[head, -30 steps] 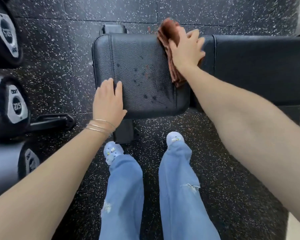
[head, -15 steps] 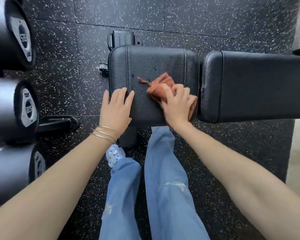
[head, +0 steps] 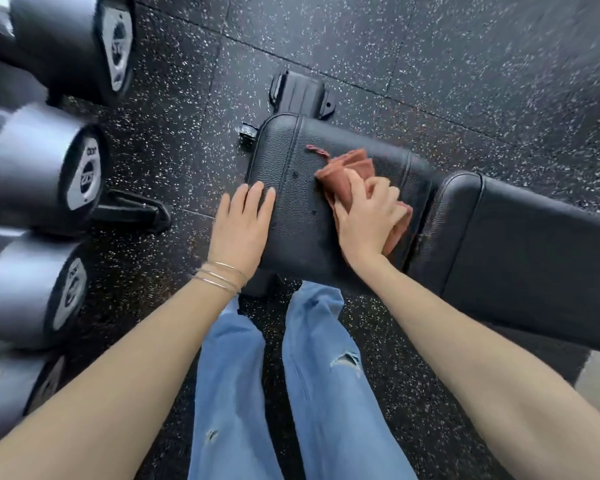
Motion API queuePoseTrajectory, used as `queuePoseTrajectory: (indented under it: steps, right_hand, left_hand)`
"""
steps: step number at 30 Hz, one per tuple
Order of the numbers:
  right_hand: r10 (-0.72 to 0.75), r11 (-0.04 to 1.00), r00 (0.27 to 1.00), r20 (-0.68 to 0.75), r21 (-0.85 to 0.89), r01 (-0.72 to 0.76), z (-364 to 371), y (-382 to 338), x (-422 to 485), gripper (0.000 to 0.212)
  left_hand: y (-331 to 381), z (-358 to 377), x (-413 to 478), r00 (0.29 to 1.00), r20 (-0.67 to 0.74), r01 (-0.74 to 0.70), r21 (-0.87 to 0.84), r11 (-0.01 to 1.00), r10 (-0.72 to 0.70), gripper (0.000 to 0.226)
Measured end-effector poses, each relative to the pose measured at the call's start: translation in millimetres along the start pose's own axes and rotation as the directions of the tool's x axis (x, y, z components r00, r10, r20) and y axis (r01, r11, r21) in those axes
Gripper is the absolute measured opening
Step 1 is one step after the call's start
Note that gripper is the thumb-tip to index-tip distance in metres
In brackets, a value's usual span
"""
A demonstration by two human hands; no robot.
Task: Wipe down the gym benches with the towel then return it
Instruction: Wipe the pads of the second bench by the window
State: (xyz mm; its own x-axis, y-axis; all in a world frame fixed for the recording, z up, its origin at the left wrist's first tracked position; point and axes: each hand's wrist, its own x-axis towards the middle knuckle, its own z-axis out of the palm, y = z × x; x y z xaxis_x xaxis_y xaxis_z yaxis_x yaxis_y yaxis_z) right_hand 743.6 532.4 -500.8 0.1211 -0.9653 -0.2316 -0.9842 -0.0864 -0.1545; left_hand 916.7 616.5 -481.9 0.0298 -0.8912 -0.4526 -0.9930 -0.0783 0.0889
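A black padded gym bench lies across the view: its small seat pad (head: 291, 161) in the middle and its long back pad (head: 534, 258) to the right. A rust-brown towel (head: 347, 169) is bunched on the seat pad. My right hand (head: 368, 216) grips the towel with curled fingers and presses it onto the pad near the gap between the two pads. My left hand (head: 243, 226) rests flat on the seat pad's near left corner, fingers straight. Small wet spots show on the leather left of the towel.
Several large grey dumbbells (head: 45, 174) on a rack fill the left side. The bench's black frame end (head: 298, 93) sticks out beyond the seat pad. A black rack foot (head: 132, 213) lies on the speckled rubber floor. My legs in blue jeans (head: 284, 375) stand below the bench.
My right hand dragged the towel from the seat pad's far right edge down toward me, then slightly back up over its middle. My left hand stayed planted on the near left corner. The view tilted.
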Motion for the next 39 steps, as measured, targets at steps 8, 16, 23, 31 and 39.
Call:
queuePoseTrajectory:
  steps: [8,16,23,31,39]
  right_hand:
    - [-0.137,0.99,0.989,0.05,-0.005,0.138,-3.8,-86.0,77.4,0.037]
    - [-0.745,0.659,0.665,0.048,-0.103,0.745,11.7,6.6,18.3,0.045]
    - [-0.026,0.999,0.998,-0.049,-0.021,0.025,-1.5,-84.6,65.7,0.038]
    - [-0.467,0.883,0.883,-0.045,-0.08,0.463,21.5,-56.9,15.2,0.048]
    - [-0.441,0.897,0.892,-0.101,-0.079,0.434,25.7,-75.4,10.3,0.04]
  left_hand:
    - [-13.1,-8.8,-3.1,0.964,0.124,0.255,-0.205,0.945,-0.234,0.101]
    - [-35.0,-9.0,-6.1,0.964,0.119,0.256,-0.201,0.946,-0.236,0.092]
    - [-52.5,-0.7,-16.5,0.976,0.136,0.195,-0.215,0.957,-0.168,0.088]
    - [-71.1,-10.0,-8.7,0.976,0.11,0.209,-0.271,0.94,-0.186,0.081]
    - [-76.7,-14.7,-13.6,0.991,0.122,0.09,-0.233,0.968,-0.063,0.076]
